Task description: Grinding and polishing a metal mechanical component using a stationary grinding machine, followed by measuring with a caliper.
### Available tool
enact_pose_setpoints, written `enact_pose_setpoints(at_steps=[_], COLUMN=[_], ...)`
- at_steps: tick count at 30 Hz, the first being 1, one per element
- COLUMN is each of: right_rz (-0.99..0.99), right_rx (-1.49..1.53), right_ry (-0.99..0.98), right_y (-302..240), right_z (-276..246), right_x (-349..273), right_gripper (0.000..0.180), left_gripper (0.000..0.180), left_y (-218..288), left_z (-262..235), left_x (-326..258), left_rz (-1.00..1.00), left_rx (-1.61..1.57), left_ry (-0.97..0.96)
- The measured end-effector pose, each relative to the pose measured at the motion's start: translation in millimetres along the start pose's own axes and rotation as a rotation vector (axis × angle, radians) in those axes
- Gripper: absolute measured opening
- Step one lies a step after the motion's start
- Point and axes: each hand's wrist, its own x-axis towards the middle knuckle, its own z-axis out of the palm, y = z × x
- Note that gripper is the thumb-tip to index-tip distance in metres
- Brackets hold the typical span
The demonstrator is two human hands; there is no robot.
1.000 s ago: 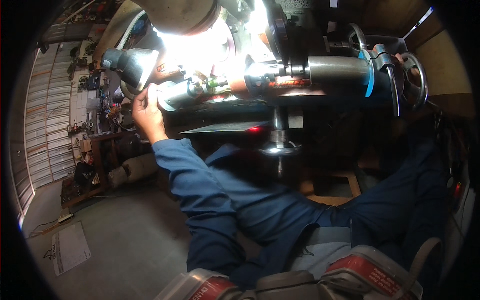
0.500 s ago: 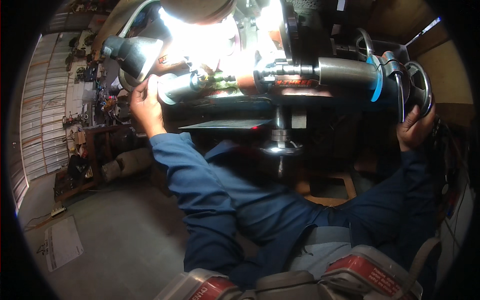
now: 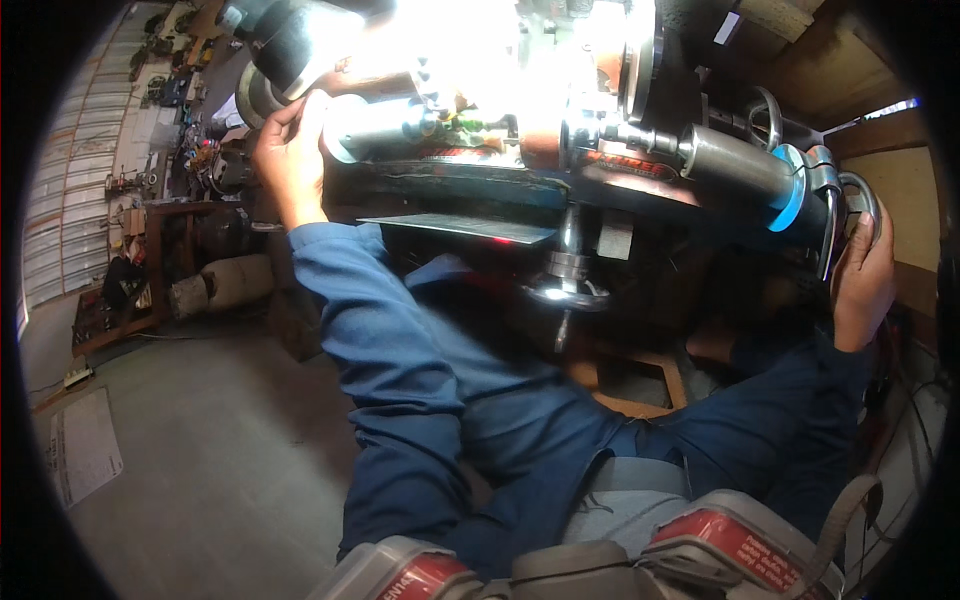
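A machine with metal cylinders on a dark bed runs across the top of the view, its middle washed out by glare. My left hand (image 3: 290, 165) is closed at the left end of a short silver cylinder (image 3: 375, 128), with thumb and fingertips against its round end. At the far right, my right hand (image 3: 865, 265) is closed round the rim of a metal handwheel (image 3: 868, 190). This wheel sits at the outer end of a larger grey cylinder (image 3: 735, 165) with a blue ring (image 3: 790, 195). A bent metal lever (image 3: 828, 245) hangs beside that hand.
A lamp with a dark shade (image 3: 300, 40) stands close above my left hand. Below the bed are a flat metal plate (image 3: 460, 228) and another handwheel (image 3: 565, 292). A wooden frame (image 3: 672, 385) stands on the floor. Respirator filters (image 3: 750, 540) fill the bottom edge.
The view has shifted and tilted, so the machine's right side appears lower. My right hand has changed its hold on the handwheel. My left hand stays at the silver cylinder's end.
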Motion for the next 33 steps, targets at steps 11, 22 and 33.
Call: enact_pose_setpoints(at_steps=[11, 22, 33], right_rz=[-0.086, -0.438, -0.067], right_rx=[0.195, 0.153, 0.181], right_ry=[0.373, 0.622, 0.286], right_y=[21.6, 53.8, -1.2], right_z=[45.3, 91.3, 27.7], right_x=[-35.1, -45.9, -31.1], right_gripper=[0.044, 0.055, 0.052], left_gripper=[0.018, 0.02, 0.032], left_y=[5.2, -1.8, 5.2], left_z=[-3.3, -8.7, -9.6], left_x=[-2.0, -1.0, -3.5], left_rz=[-0.044, 0.038, 0.032], left_rx=[0.099, 0.113, 0.303], left_ry=[0.004, 0.003, 0.061])
